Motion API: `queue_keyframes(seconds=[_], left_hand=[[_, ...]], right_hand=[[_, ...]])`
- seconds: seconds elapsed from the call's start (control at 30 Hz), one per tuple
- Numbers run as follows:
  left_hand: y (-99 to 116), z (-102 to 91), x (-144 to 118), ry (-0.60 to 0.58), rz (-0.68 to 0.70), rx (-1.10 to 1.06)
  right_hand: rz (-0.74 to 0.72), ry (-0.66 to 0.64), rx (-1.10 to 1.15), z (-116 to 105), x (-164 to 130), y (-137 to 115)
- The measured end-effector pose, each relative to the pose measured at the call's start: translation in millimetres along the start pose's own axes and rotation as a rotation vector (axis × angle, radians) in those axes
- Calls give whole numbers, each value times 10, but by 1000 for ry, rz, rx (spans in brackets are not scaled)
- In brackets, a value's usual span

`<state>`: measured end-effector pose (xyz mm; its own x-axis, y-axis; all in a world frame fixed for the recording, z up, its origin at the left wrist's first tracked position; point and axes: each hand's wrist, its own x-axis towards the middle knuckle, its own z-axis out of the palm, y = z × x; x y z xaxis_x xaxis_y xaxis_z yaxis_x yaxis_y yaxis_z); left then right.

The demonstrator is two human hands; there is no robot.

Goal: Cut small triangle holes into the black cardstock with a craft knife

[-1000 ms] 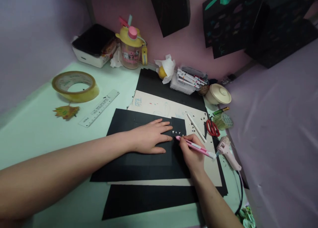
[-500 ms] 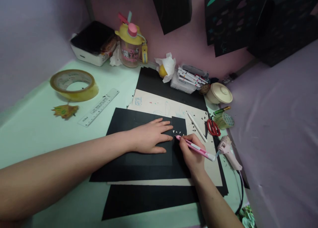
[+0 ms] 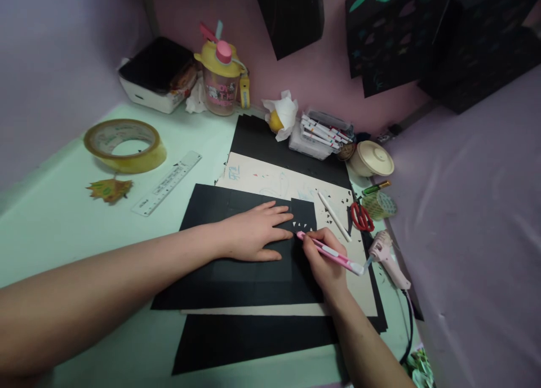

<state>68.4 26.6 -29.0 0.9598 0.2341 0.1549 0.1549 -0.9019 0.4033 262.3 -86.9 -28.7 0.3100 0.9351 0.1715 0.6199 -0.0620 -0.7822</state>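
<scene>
Black paper sheet lies flat on a cream board near the middle of the pale green bench, with a second black sheet showing below it and a third behind the board. The left hand rests palm down on the upper part of the black paper sheet, fingers spread and extended, closed on nothing and pressing the sheet flat. The right hand is wrapped around a pink craft knife; the grip is closed on its barrel in a pen hold. The knife tip touches the black paper sheet just beside the left fingertips, next to a row of small triangular cut-outs near the sheet's upper right corner. Small black offcuts are scattered on the cream board right of that corner.

Other items on the bench:
- A white stick tool lies on the cream board, near the right hand but apart from it.
- Red scissors lie at the board's right edge, with a glue gun just below them.
- A roll of clear tape, a clear ruler and a dried leaf sit to the left, well apart from both hands.
- A yellow drinking bottle, a case of markers and a lidded cream bowl stand along the pink wall.
</scene>
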Motion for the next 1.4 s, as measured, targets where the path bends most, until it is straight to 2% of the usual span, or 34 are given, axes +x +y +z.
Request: queue_keyframes(seconds=[0.27, 0.43, 0.5, 0.6, 0.67, 0.83, 1.0, 1.2, 1.4], left_hand=[[0, -1, 10, -15, -8, 17], [1, -11, 8, -29, -4, 23], [0, -10, 9, -24, 1, 23], [-3, -6, 10, -13, -1, 11], [-4, -5, 9, -7, -3, 1], [0, -5, 6, -6, -4, -4], [-3, 0, 4, -18, -16, -3], [-20, 22, -6, 8, -9, -28], [-19, 20, 18, -24, -18, -12]], right_hand=[[1, 7, 12, 8, 4, 7], [32, 192, 109, -73, -9, -10], [26, 144, 147, -159, 10, -21], [32, -79, 172, -286, 68, -4], [12, -154, 166, -325, 108, 44], [-99, -158, 197, -254, 135, 202], [-181, -194, 177, -216, 107, 205], [-177, -233, 120, -245, 99, 173], [-151, -241, 91, -243, 97, 203]])
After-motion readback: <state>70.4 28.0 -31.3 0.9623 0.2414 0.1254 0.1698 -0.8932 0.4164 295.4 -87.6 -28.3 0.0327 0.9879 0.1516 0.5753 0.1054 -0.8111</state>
